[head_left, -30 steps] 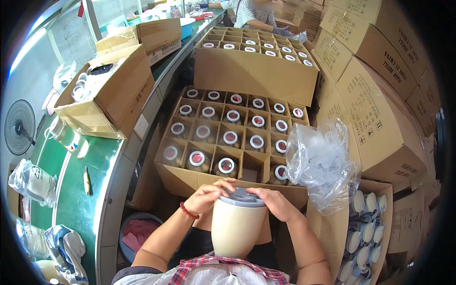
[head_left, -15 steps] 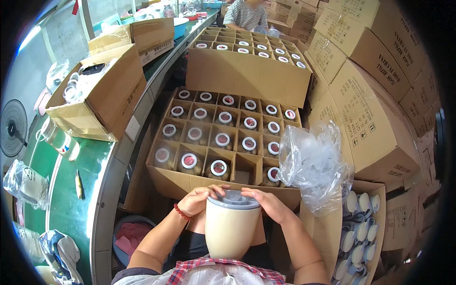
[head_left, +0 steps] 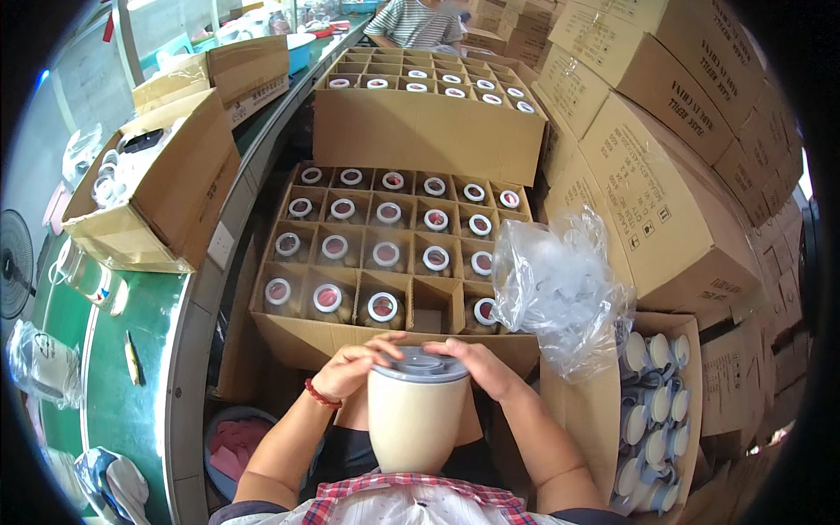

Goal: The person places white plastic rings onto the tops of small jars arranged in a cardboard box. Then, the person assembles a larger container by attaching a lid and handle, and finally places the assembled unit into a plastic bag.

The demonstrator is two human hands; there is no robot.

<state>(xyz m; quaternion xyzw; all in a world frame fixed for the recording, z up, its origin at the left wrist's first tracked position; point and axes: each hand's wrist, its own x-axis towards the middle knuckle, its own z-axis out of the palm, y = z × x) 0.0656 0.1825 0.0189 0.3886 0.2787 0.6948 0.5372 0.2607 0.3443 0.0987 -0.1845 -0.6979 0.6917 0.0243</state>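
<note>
A cream tapered vessel [head_left: 418, 424] stands upright against my lap, narrowing toward its base. On its top sits a grey lid [head_left: 420, 366] with a raised round middle. My left hand [head_left: 353, 367], with a red beaded bracelet on the wrist, grips the lid's left edge, fingers bent over the top. From the other side my right hand [head_left: 479, 366] holds the right edge, its fingers reaching over the rim. Just beyond is a divided carton [head_left: 394, 337] of glass flask refills with white rings and red centres; one front cell has no refill in it.
Behind stands another divided carton [head_left: 420, 131]. A clear plastic bag [head_left: 564, 297] lies at its right, above a box of cream-and-blue parts [head_left: 652, 420]. Stacked cartons [head_left: 665, 201] line the right. On the green bench [head_left: 144, 420] lie a cutter [head_left: 132, 359] and an open box [head_left: 166, 192].
The surroundings have shifted left in the picture, as my view has turned slightly. Both hands stay on the lid, with small shifts of the fingers.
</note>
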